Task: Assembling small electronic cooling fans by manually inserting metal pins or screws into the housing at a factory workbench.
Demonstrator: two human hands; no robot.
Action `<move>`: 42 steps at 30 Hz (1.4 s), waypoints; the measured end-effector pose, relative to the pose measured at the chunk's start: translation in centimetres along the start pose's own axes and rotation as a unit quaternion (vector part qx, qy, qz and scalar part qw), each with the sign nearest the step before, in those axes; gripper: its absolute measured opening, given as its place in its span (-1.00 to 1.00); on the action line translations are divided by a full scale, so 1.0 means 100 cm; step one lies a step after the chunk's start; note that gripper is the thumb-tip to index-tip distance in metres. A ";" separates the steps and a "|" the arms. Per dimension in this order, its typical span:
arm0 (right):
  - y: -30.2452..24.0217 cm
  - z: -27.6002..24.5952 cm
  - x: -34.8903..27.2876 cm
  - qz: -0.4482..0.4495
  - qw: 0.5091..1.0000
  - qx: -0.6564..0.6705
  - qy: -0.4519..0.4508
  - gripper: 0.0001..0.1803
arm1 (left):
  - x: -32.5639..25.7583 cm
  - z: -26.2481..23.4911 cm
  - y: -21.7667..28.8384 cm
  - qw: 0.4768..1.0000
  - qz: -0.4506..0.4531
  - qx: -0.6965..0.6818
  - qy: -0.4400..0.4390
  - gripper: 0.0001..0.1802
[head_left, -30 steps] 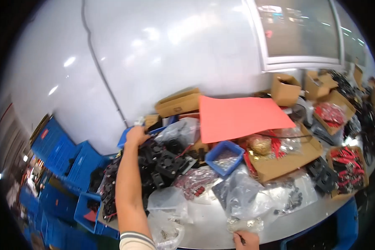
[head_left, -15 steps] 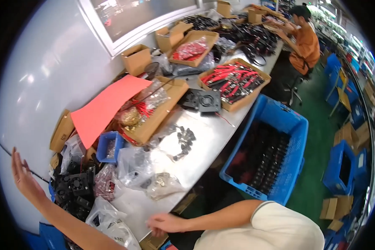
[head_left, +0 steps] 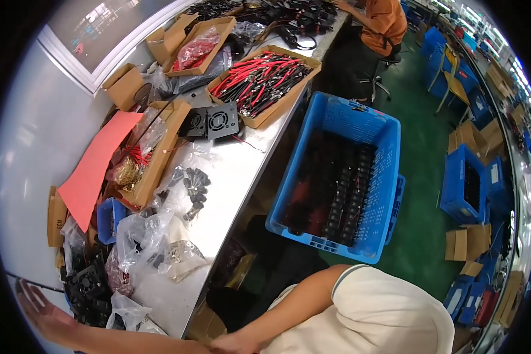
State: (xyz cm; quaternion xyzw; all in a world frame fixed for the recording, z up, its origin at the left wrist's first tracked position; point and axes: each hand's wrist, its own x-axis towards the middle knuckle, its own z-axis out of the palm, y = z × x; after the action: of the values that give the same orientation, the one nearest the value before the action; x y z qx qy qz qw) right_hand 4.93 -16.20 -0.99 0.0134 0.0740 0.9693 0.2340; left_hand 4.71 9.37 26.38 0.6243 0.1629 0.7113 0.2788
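Black square plastic fans: heaped at L end of silver metal bench, beside crumpled clear plastic bag.
L hand: fingers spread, nothing seen in grip; just left of fans.
R hand: at lower edge; fingers hidden, grip couldn't be told.
Blue perforated plastic crate: beside bench, held rows of blk parts.
Step (judged): betw. grips; any pick called for L fingers closing on one fan, clear of neighbours.

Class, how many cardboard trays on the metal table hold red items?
3: the cable tray, rightmost; the bagged-parts tray to its upper left; the wire tray right of the salmon-pink sheet. Others may be hidden.
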 end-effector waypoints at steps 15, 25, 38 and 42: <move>-0.026 -0.056 -0.052 -0.108 0.925 -0.271 0.242 -0.32 | -0.232 0.027 -0.006 0.943 -0.152 0.063 -0.290 -0.81; 0.035 -0.071 0.023 0.100 0.995 -0.009 -0.008 -0.32 | -0.043 0.001 0.037 0.989 0.108 -0.049 0.083 -0.63; -0.018 -0.067 -0.034 -0.043 0.878 -0.465 0.100 -0.57 | -0.093 -0.026 0.013 0.996 0.005 -0.083 0.028 -0.70; -0.076 -0.003 -0.159 -0.166 0.807 -0.509 0.248 -0.60 | -0.240 -0.020 0.031 0.944 -0.259 0.008 -0.204 -0.91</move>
State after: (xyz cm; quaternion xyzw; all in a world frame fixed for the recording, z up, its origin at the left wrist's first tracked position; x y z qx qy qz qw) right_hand 22.50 -16.84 -2.25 -0.3611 -0.3732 0.7846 0.3387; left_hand 3.72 -7.27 8.72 0.6943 0.2647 0.4710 0.4755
